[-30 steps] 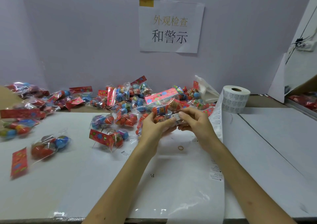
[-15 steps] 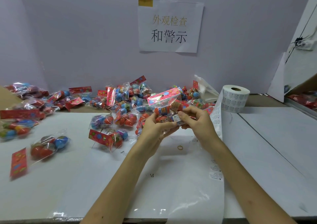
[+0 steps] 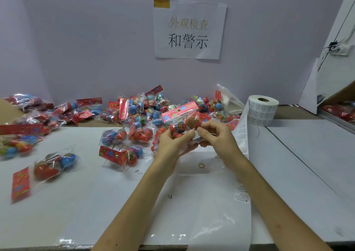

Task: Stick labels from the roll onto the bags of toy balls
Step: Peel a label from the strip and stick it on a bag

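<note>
A packing and inspection station in a small factory or workshop. A printed sign (image 3: 189,29) reading 外观检查和警示 hangs on the plain lilac partition wall (image 3: 86,39) above a white worktable (image 3: 307,154). Dozens of near-identical clear bags of toy balls (image 3: 138,114) with red header cards lie heaped along the back. A roll of printed labels (image 3: 262,112) stands at the right, its strip (image 3: 242,135) trailing across the table.
</note>
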`<state>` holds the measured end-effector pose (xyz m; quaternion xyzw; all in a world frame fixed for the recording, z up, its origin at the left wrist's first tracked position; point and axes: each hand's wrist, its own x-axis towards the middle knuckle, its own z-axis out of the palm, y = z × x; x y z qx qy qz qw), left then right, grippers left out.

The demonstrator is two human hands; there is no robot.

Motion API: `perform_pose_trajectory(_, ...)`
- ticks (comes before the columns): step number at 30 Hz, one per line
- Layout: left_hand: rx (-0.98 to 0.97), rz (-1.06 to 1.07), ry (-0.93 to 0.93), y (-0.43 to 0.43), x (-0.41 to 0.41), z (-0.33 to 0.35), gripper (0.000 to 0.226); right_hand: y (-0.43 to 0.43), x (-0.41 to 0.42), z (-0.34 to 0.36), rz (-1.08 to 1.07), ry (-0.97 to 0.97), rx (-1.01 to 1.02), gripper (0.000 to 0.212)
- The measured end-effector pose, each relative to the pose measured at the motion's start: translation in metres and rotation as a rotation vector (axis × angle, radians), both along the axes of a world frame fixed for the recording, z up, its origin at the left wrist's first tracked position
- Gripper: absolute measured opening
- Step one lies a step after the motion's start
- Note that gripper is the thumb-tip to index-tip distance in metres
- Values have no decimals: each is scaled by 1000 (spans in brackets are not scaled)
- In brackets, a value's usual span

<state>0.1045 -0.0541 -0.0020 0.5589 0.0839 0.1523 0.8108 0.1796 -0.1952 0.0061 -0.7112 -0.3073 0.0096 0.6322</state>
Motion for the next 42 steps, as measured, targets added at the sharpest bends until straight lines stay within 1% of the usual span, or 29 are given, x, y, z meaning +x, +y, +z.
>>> perform_pose_trajectory(5, -4, -35, 10, -1, 2, 0, 50, -2, 5, -1, -37, 53, 16, 13)
perform_pose_trajectory(8, 33, -28, 39, 0, 2, 0, 58, -1, 4, -1, -50, 76, -4, 8)
perform_pose_trajectory(9, 74, -18, 56, 0, 2, 0, 61, -1, 3, 0, -53, 80, -23, 16)
perform_pose_trajectory(11, 163, -21, 82, 0, 1, -1, 65, -4, 4, 3, -17, 95, -14, 44)
perform_pose_trajectory(12, 206, -41, 85, -1, 1, -2, 66, -6, 5, 5, 4, 116, 18, 50)
perform_pose_trajectory(13, 250, -64, 84, -2, 1, -4, 65, -7, 6, 6, 16, 142, 54, 48)
perform_pose_trajectory(15, 305, -78, 74, -4, 1, -7, 59, -10, 7, 9, -4, 177, 120, 36)
perform_pose_trajectory(17, 290, -40, 67, -6, 0, -6, 49, -13, 9, 10, -40, 166, 149, 25)
perform_pose_trajectory(19, 275, 3, 59, -6, -1, -3, 41, -15, 12, 9, -62, 166, 135, 20)
perform_pose_trajectory(21, 306, 11, 53, -6, -3, 1, 34, -17, 13, 10, -66, 198, 107, 19)
perform_pose_trajectory(23, 353, 14, 50, -6, -6, 4, 30, -22, 15, 13, -21, 248, 94, 10)
perform_pose_trajectory(25, 392, 19, 38, -6, -9, 6, 32, -30, 16, 18, 75, 293, 32, 10)
perform_pose_trajectory(27, 445, -2, 23, -8, -10, 6, 36, -41, 19, 21, 133, 317, -98, 17)
perform_pose_trajectory(28, 472, -20, 19, -8, -10, 5, 36, -46, 20, 23, 139, 311, -171, 17)
perform_pose_trajectory(29, 493, -37, 15, -9, -9, 3, 36, -51, 23, 23, 140, 294, -226, 13)
perform_pose_trajectory(31, 505, -38, 5, -7, -6, -2, 40, -58, 28, 26, 151, 269, -241, 8)
perform_pose_trajectory(33, 471, 8, -1, 0, -2, -7, 41, -67, 38, 34, 138, 269, -190, 7)
perform_pose_trajectory(35, 435, 52, -2, 6, 0, -10, 36, -79, 55, 49, 68, 266, -101, 5)
perform_pose_trajectory(36, 424, 65, 1, 8, 1, -10, 35, -88, 67, 57, -16, 266, 9, 6)
perform_pose_trajectory(37, 421, 71, 5, 8, 2, -11, 33, -99, 81, 65, -152, 281, 182, 6)
perform_pose_trajectory(38, 421, 68, 7, 6, 4, -11, 32, -116, 96, 75, -317, 317, 424, 4)
perform_pose_trajectory(39, 426, 61, 7, 5, 3, -12, 32, -135, 109, 84, -474, 365, 680, 11)
perform_pose_trajectory(40, 433, 49, 5, 2, 3, -11, 30, -156, 123, 90, -549, 408, 877, 24)
perform_pose_trajectory(41, 440, 36, 2, 0, 3, -11, 29, -176, 134, 91, -562, 442, 950, 35)
perform_pose_trajectory(42, 446, 28, 1, -2, 2, -10, 27, -193, 142, 90, -520, 476, 914, 42)
